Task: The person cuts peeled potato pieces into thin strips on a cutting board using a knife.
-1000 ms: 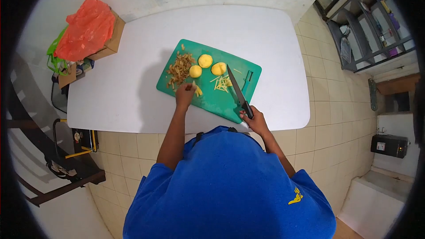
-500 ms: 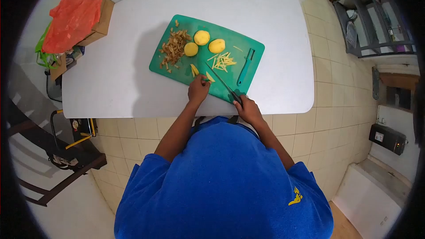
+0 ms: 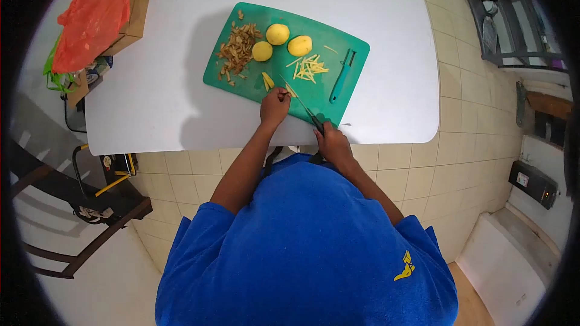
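Left hand (image 3: pixel 275 107) and right hand (image 3: pixel 333 143) closer together than a second ago, white table (image 3: pixel 151 96) beneath green board (image 3: pixel 341 37), right closed round black-handled knife (image 3: pixel 309 111), left pinched at yellow piece (image 3: pixel 292 91) beside blade, three peeled potatoes (image 3: pixel 278 34) beyond, cut strips (image 3: pixel 311 69) near them.

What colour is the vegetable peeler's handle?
The vegetable peeler has a teal-green handle, seen best in the head view.

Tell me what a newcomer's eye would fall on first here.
Probably the green cutting board near the person's side of the white table, with three yellow potatoes on its upper middle. Next, the brown peelings heaped on its left side, and the big red plastic bag at the table's left end.
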Tool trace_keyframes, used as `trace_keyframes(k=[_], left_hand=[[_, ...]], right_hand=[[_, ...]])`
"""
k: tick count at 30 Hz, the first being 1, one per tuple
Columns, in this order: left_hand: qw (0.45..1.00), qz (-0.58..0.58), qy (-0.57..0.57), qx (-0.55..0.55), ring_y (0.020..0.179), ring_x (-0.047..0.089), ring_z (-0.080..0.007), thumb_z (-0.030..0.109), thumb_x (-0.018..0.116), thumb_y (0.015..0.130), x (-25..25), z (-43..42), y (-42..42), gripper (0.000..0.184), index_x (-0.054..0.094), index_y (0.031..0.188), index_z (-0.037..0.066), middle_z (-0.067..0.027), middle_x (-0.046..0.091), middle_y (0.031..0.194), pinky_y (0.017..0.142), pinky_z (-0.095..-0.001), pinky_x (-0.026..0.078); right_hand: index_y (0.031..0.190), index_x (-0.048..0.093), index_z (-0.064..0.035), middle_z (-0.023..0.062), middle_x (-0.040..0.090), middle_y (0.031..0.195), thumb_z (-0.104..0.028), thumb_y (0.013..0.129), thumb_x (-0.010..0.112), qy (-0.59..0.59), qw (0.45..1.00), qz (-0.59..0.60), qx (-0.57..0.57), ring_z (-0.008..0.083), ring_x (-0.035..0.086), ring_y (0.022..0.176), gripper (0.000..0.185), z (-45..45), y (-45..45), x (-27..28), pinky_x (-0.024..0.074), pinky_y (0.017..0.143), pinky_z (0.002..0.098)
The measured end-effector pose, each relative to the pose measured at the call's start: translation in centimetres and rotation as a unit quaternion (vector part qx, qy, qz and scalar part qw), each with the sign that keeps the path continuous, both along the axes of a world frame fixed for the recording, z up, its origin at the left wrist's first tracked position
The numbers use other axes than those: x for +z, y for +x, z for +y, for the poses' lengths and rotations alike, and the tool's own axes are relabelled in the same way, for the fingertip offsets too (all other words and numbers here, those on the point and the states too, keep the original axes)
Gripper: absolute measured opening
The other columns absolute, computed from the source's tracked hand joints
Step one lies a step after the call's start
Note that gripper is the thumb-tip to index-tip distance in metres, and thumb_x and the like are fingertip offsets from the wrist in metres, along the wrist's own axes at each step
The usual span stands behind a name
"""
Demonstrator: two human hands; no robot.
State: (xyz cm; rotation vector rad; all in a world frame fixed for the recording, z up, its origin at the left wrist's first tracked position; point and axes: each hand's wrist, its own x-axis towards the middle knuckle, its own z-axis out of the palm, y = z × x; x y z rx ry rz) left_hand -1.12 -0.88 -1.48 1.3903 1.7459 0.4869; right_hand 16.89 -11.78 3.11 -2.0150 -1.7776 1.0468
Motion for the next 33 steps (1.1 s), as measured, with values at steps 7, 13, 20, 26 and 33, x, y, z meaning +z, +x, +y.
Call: trace_keyframes(k=[7,13,20,26,33], left_hand=[[0.991,-0.095,-0.094,0.029,0.074,0.064,-0.0228,0.04,0.058,0.088,0.6,0.8,-0.4,0.04,0.063,0.1,0.002,-0.0097,0.066,0.078,0.067,-0.0351,0.047],[0.99,-0.092,-0.104,-0.012,0.07,0.06,-0.018,0.045,0.063,0.084,1.3,1.5,-0.6,0.048,0.061,0.095,-0.001,-0.0078,0.062,0.074,0.065,-0.0326,0.047],[0.972,-0.124,-0.199,0.033,0.062,0.052,-0.0152,0.04,0.068,0.082,1.8,2.3,-0.4,0.04,0.047,0.078,0.006,-0.0042,0.05,0.068,0.058,-0.032,0.046],[0.979,-0.128,-0.159,0.021,0.061,0.051,-0.0171,0.039,0.069,0.082,0.3,2.2,-0.7,0.041,0.046,0.076,0.005,-0.0041,0.047,0.067,0.058,-0.0324,0.045],[0.995,-0.013,0.007,-0.098,0.07,0.059,-0.028,0.026,0.061,0.087,1.5,0.5,-0.6,0.032,0.053,0.105,0.001,-0.0128,0.054,0.073,0.064,-0.0363,0.048]], right_hand=[[0.101,0.043,-0.0019,0.0257,0.063,0.077,-0.027,0.09,0.056,-0.044,0.998,-0.043,0.005,0.046,0.062,0.071,0.03,-0.2,-1.1,0.4,0.0507,0.062,0.0539],[0.101,0.042,-0.0023,0.0251,0.063,0.078,-0.029,0.091,0.055,-0.08,0.996,-0.036,-0.014,0.0448,0.063,0.072,0.031,-0.1,-1.7,0.7,0.0504,0.063,0.0541],[0.101,0.042,-0.0034,0.024,0.064,0.078,-0.03,0.092,0.053,-0.096,0.994,-0.04,-0.022,0.0442,0.063,0.073,0.03,-0.3,-2.1,-0.1,0.0494,0.063,0.0548],[0.1,0.042,-0.0033,0.0249,0.063,0.076,-0.031,0.092,0.053,-0.081,0.996,-0.026,-0.02,0.045,0.062,0.071,0.03,-0.5,-1.9,-0.9,0.049,0.061,0.0553],[0.1,0.042,-0.0025,0.0267,0.063,0.076,-0.032,0.092,0.053,-0.113,0.993,-0.002,-0.021,0.0458,0.062,0.072,0.032,-0.1,-1.1,-0.4,0.0491,0.061,0.0557]])
